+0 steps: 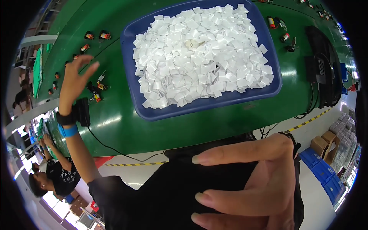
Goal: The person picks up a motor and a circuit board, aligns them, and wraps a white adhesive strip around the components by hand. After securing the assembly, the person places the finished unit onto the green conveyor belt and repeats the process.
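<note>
Hands over green belt (115, 126), head view.
Left hand (75, 80) raised, fingers spread wide, gripping nothing, just above small red parts (97, 90) on belt, beside blue tray (199, 105) heaped with white squares (203, 57). Right hand (253, 184) close to camera, fingers extended, empty, against black clothing.

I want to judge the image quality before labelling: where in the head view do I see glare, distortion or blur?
Head view: ceiling lights make pale glare streaks on the green belt beside the blue tray; the fisheye bends the belt's edge and darkens the corners; the right hand, very close to the lens, looks oversized and slightly soft; the raised left hand and the white squares are sharp.
</note>
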Demonstrator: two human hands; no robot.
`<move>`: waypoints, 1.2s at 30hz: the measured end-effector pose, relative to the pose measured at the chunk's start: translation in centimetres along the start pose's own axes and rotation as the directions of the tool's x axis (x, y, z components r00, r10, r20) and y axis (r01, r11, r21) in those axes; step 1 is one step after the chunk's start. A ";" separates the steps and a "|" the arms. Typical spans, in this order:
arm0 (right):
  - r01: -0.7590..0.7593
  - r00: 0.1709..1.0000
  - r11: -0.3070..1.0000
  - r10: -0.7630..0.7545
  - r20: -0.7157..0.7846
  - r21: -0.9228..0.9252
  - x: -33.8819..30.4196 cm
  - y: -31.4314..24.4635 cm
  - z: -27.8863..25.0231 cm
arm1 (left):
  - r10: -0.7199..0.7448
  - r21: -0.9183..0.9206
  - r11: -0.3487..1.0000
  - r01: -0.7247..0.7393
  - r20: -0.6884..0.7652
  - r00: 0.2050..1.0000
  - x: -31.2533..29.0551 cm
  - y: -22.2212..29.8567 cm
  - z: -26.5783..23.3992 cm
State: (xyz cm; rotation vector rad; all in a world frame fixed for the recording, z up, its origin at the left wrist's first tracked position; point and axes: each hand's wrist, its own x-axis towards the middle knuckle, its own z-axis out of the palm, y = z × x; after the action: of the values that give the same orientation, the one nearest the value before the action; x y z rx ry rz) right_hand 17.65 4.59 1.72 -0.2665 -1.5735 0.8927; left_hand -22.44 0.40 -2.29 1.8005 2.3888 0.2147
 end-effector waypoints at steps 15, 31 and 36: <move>0.088 0.915 0.991 -0.119 0.384 0.097 0.8 1.3 -3.6 | -0.163 -0.626 0.766 0.145 0.030 0.986 -5.0 7.3 0.9; -0.413 0.722 0.910 0.311 0.618 0.025 0.9 7.0 -4.1 | 0.367 -0.911 0.004 0.413 0.386 0.847 -4.3 19.9 2.4; -0.693 0.576 0.719 0.507 0.641 0.054 0.5 6.9 -4.1 | 0.343 -0.932 0.021 0.361 0.346 0.873 -4.8 19.8 3.6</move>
State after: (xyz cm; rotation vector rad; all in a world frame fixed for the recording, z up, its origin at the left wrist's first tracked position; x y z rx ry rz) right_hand 19.14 11.15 -2.65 -0.3440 -1.9070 1.9087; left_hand -1.79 1.28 -1.73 0.8193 1.0552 1.0209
